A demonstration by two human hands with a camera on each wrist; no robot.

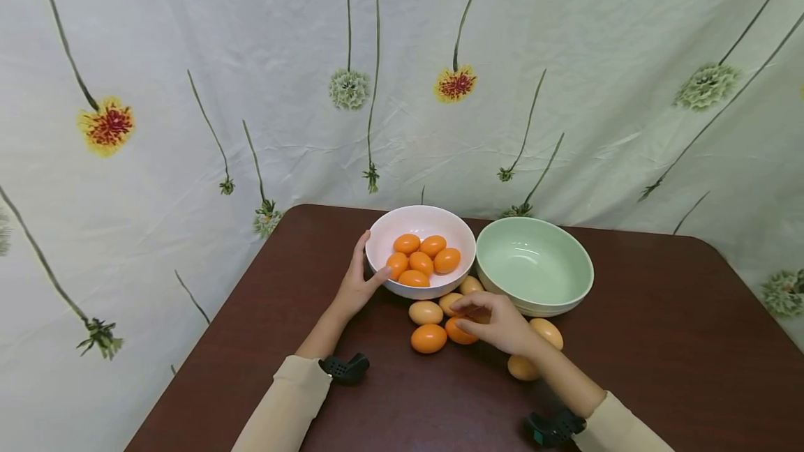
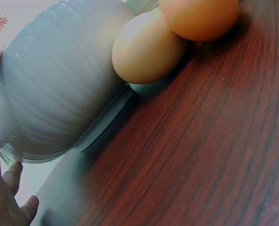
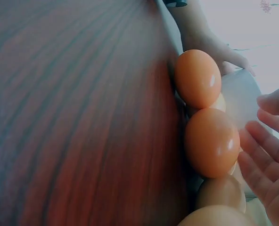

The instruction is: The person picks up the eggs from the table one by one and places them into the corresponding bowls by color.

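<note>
My left hand (image 1: pixel 358 290) holds the left side of a pink bowl (image 1: pixel 461 229), its thumb at the near rim. Several orange eggs (image 1: pixel 421 264) lie inside it. In the left wrist view the bowl's ribbed outer wall (image 2: pixel 59 84) fills the upper left. My right hand (image 1: pixel 499 323) hovers over eggs in front of the bowls, fingers loosely bent and apart with nothing between them. Two orange eggs (image 1: pixel 429 339) lie on the table near it; in the right wrist view its fingers are beside one orange egg (image 3: pixel 212 143). Several tan eggs (image 1: pixel 426 312) lie around, some partly hidden by the hand.
A green bowl (image 1: pixel 534 257) with nothing in it stands right of the pink one, their rims close together. Tan eggs (image 1: pixel 546 333) lie under and beside the right wrist. The dark wooden table (image 1: pixel 659 312) ends at a flowered cloth (image 1: pixel 283 54) behind.
</note>
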